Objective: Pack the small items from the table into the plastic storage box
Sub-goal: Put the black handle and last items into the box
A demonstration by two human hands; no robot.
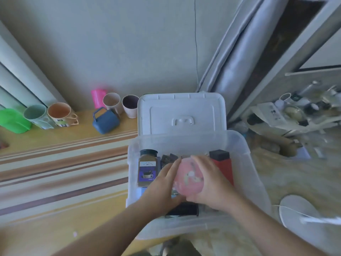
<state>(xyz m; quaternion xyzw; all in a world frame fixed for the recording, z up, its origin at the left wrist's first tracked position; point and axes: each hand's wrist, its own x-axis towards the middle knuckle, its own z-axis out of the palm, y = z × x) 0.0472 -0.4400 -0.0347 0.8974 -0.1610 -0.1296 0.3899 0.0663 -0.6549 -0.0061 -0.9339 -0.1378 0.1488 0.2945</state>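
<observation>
One pink round tin [189, 175] is held between the left hand [162, 183] and right hand [212, 183] inside the one plastic storage box [245, 163]. One jar [147, 168] and one red box [222, 165] are kept at its sides. Six cups [59, 112] are lined along the counter [55, 163] edge.

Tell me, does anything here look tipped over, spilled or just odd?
Two small things. The blue handled pot on the table sits tilted rather than flat, and the orange-lined cup and pale green cup lie on their sides. No spill shows. Both hands hold a pink round tin inside the open storage box.
</observation>
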